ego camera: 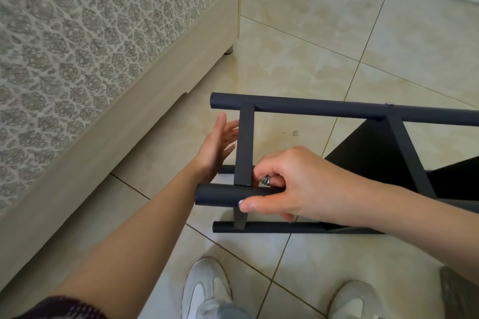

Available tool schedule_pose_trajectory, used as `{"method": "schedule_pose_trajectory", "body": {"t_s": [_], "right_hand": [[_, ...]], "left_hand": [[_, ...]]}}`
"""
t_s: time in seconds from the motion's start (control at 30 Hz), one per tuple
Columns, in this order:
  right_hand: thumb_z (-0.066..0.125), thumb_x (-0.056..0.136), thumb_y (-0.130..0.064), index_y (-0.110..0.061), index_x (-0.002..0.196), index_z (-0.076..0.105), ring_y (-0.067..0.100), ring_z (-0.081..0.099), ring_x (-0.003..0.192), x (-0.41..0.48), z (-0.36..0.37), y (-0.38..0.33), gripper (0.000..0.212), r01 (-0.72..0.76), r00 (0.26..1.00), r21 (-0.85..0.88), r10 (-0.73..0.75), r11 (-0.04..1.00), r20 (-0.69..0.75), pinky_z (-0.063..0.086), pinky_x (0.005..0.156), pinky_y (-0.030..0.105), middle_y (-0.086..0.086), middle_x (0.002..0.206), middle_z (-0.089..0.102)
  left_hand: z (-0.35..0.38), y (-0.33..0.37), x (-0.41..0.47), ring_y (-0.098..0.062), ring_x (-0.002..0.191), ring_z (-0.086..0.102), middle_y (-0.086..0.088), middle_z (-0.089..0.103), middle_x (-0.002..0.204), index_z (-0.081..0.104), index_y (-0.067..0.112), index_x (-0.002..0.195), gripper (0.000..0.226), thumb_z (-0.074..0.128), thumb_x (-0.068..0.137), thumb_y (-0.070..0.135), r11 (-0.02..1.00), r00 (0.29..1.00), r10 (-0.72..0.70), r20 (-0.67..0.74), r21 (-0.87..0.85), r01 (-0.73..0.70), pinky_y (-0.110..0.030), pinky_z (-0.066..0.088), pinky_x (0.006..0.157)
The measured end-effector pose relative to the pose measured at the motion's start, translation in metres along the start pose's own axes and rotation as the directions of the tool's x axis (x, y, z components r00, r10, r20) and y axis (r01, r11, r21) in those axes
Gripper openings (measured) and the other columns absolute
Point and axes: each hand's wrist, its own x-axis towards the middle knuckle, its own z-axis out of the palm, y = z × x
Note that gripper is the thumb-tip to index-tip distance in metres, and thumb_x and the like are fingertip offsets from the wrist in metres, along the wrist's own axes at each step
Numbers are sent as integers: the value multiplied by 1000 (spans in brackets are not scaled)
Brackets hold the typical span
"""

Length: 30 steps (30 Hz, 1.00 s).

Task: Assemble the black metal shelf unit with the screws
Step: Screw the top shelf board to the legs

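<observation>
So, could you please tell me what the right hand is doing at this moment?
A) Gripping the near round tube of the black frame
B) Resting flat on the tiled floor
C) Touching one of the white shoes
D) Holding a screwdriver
A: the right hand has its thumb and fingers curled round the near round tube of the shelf frame, while the left hand is open beside the flat crossbar.

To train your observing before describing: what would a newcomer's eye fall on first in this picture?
The black metal shelf unit lies on its side on the tiled floor, centre-right. The right hand grips its near tube, with a silver screw caught between the fingers. The open left hand reaches in beside the crossbar.
</observation>
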Motion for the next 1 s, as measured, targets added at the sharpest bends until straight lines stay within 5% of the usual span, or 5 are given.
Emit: {"method": "schedule_pose_trajectory", "body": {"t_s": [0.2,0.47,0.63,0.8,1.0], "right_hand": [[71,83,-52,-36,62,58,7,60,45,-1,1,0,30,14,1000,34,-14,999,10,43,47,15,-11,47,49],[72,84,-48,-52,55,56,4,60,45,-2,2,-5,34,29,1000,80,-30,996,11,40,46,10,-21,49,52],[72,84,-48,-53,55,56,4,60,45,-2,1,-6,34,21,1000,74,-23,997,22,40,46,9,-20,52,53],[72,81,-54,-45,59,58,7,65,48,0,0,-2,27,-20,999,75,17,997,40,38,47,8,-12,49,50],[75,77,-55,-32,78,70,11,68,53,3,-3,3,24,-90,993,146,79,985,84,40,50,9,-3,52,62]], "left_hand": [[20,3,1,-22,94,59,-5,65,94,70,15,98,80,28,79,81,1000,1000,-19,3,-11,19,-40,45,92],[22,6,-8,-11,77,47,3,48,88,40,-7,144,75,29,106,57,999,998,-39,-45,1,39,-42,37,88],[16,10,-19,-66,110,44,-47,48,117,46,-15,128,64,35,109,44,994,996,31,-81,109,-22,-69,37,101],[-9,13,-47,-29,114,63,-10,67,117,63,20,110,9,59,102,19,962,965,194,-174,226,-152,-56,44,109],[-22,57,-119,-19,109,70,-3,72,117,64,18,117,32,58,92,37,948,979,200,50,243,-206,-34,53,102]]}}
